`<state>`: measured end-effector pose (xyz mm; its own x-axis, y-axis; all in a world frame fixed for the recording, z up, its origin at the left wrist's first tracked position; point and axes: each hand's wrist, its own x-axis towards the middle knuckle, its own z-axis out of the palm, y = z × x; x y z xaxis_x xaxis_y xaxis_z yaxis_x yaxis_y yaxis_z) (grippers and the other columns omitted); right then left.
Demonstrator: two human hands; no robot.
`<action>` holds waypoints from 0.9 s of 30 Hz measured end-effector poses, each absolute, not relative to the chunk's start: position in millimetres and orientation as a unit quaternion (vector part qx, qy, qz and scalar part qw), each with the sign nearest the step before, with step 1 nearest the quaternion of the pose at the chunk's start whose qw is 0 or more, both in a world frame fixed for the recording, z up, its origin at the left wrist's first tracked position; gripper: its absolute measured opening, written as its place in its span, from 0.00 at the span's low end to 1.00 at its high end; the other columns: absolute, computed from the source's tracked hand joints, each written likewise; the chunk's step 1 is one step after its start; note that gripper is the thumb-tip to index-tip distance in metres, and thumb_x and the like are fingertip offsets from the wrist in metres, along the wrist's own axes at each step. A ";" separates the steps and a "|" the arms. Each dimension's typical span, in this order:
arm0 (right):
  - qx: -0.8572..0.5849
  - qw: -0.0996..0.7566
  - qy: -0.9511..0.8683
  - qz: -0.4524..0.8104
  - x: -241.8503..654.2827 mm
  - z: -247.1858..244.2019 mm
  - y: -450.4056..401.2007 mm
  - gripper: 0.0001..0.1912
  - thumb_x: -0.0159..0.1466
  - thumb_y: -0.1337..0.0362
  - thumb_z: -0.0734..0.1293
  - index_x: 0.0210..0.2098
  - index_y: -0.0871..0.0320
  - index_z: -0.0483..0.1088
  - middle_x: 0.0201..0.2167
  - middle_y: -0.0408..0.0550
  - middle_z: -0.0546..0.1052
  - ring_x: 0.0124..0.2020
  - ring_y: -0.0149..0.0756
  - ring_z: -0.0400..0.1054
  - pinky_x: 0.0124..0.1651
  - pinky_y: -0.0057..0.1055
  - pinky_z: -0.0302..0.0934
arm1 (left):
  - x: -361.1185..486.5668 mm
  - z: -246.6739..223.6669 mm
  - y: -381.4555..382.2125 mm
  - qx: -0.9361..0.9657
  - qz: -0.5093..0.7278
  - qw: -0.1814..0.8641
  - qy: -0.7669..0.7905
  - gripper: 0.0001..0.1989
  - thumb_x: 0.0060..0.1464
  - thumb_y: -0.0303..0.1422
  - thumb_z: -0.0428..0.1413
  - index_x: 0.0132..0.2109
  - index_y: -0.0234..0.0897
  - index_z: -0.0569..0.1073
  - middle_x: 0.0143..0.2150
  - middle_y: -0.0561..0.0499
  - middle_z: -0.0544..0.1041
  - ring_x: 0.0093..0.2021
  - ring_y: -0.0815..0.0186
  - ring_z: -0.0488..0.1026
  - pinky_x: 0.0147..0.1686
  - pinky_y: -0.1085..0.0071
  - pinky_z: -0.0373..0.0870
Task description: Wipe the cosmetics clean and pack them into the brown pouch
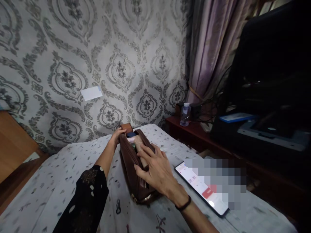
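Note:
A brown handbag (pixel 130 171) with its zip undone stands on a bed, its opening facing up. Inside I see a beige textured item (pixel 139 142), something pale pink (pixel 131 140) and a dark blue item (pixel 131 134). My left hand (pixel 117 136) grips the bag's far end near the tan strap (pixel 127 127). Over the opening lies my right hand (pixel 156 166), its thumb apart from the fingers and its fingertips touching the beige item. The palm covers part of the bag's inside.
A phone (pixel 196 181) lies lit on the patterned bedsheet (pixel 97 200), right of the bag. A clear bottle (pixel 185 115) stands on the dark red table (pixel 175 124) beside a large black screen (pixel 267 64). Patterned wallpaper (pixel 121 69) rises behind the bed.

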<state>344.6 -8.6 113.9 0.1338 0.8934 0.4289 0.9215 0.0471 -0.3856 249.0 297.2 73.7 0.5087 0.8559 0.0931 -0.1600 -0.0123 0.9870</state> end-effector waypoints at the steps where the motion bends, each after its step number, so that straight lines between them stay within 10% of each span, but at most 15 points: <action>1: -0.691 0.299 -0.657 -0.018 344.3 114.6 -9.0 0.16 0.60 0.54 0.68 0.46 0.51 0.76 0.63 0.43 0.69 0.64 0.62 0.54 0.59 0.55 0.57 | 249.0 75.3 297.2 0.589 0.410 0.634 0.290 0.23 0.37 0.29 0.66 0.45 0.30 0.75 0.34 0.46 0.83 0.39 0.58 0.81 0.47 0.63 0.75; 27: -0.687 0.305 -0.659 -0.033 343.9 113.0 -10.1 0.18 0.61 0.53 0.67 0.48 0.50 0.75 0.63 0.42 0.69 0.63 0.62 0.55 0.59 0.57 0.57 | 238.5 134.0 196.3 0.808 0.398 0.374 0.223 0.19 0.56 0.41 0.58 0.51 0.35 0.77 0.51 0.46 0.80 0.55 0.53 0.73 0.60 0.60 0.64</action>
<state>343.9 -10.1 113.0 0.1287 0.8847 0.4480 0.9256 0.0551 -0.3746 238.5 196.3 134.0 0.5848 0.6571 0.4755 0.0619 -0.6207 0.7816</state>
